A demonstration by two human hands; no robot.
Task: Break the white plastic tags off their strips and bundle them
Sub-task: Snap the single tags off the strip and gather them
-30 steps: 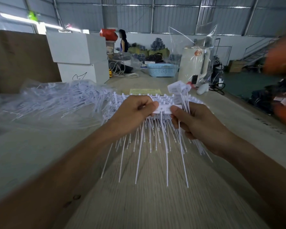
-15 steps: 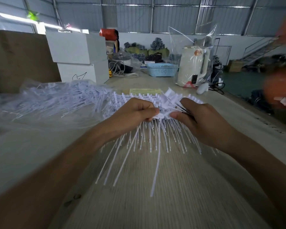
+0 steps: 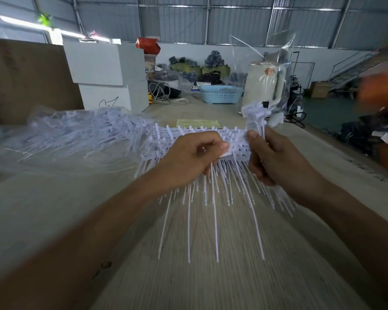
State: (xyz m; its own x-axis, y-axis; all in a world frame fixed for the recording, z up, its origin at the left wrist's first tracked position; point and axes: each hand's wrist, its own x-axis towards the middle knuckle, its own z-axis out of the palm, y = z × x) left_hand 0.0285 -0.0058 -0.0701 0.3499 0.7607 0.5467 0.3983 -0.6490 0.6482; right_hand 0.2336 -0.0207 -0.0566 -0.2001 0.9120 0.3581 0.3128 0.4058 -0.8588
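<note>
My left hand (image 3: 193, 155) pinches a strip of white plastic tags (image 3: 231, 151) between thumb and fingers, above the table. Long thin tag tails (image 3: 214, 211) hang down from the strip towards me. My right hand (image 3: 276, 159) grips a bundle of loose white tags (image 3: 254, 117), whose square heads stick up above my thumb while the tails poke out below my palm. The two hands are close together, almost touching at the strip. More strips lie stacked behind my hands (image 3: 188, 130).
A large heap of tag strips in clear plastic (image 3: 72, 133) lies at the left on the wooden table (image 3: 211, 276). White boxes (image 3: 105, 70), a blue basket (image 3: 220, 93), a bagged white kettle (image 3: 264, 86) and a yellow-green paper (image 3: 197, 123) stand farther back.
My right hand has lifted away from the strip with the bundle, so the tag heads again stand upright above it. My left hand still holds the strip.
</note>
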